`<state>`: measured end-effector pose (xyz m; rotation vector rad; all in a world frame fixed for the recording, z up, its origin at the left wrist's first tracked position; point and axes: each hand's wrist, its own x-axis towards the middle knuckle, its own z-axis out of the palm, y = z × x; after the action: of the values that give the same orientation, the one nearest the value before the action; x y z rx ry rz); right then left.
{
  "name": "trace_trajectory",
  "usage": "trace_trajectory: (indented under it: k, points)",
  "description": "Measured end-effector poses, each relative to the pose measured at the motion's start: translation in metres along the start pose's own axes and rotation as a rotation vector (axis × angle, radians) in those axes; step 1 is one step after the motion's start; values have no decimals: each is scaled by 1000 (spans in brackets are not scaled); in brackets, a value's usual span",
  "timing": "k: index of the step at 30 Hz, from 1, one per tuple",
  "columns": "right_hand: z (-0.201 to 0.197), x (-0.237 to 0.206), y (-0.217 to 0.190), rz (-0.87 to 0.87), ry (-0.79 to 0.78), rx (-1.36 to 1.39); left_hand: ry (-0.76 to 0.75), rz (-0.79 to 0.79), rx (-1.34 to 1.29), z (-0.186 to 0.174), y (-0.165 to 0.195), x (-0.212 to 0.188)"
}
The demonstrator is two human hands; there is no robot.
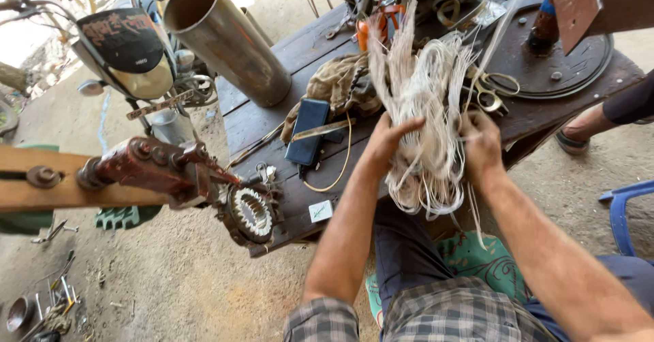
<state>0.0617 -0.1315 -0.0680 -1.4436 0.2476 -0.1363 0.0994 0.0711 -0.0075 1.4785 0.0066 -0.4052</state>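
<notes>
My left hand (385,142) and my right hand (481,144) grip a thick bundle of thin white strips (428,103) from either side, over the near edge of a dark wooden workbench (252,127). The strips fan upward above my hands and hang in loops below them. Scissors (492,91) lie on the bench just behind my right hand. A dark blue phone (308,131) with a flat metal blade across it lies to the left of my left hand.
A large steel pipe (228,39) lies across the bench's far left. A crumpled tan rag (340,83) sits mid-bench. A red vice-like winder with a toothed stator ring (251,212) juts in from the left. A motorcycle (129,49) stands behind. Another person's arm (613,114) shows at right.
</notes>
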Motion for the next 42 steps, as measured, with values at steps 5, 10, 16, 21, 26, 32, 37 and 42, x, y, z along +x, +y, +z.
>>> trace_trajectory:
  k: [5, 10, 16, 21, 26, 32, 37, 42]
  points:
    - [0, -36, 3, -28, -77, 217, -158, 122, -253, 11, -24, -26]
    - [-11, -46, -28, -205, -68, -349, -146, -53, -680, 15, -78, -20]
    - [-7, -51, -67, -499, -138, -661, -118, 85, -889, 27, -118, -24]
    - [1, -35, -80, -111, -36, -408, -225, 317, -1085, 45, -119, -18]
    - [5, -23, -66, 136, -3, -456, -409, 345, -1189, 33, -143, -10]
    - [15, -18, -42, 165, -204, -400, -448, 270, -1187, 6, -162, -8]
    - [13, -7, -52, 250, -391, -916, -430, 378, -1028, -8, -130, -10]
    - [13, 7, -66, 36, -561, -1295, -402, 265, -830, -11, -103, -18]
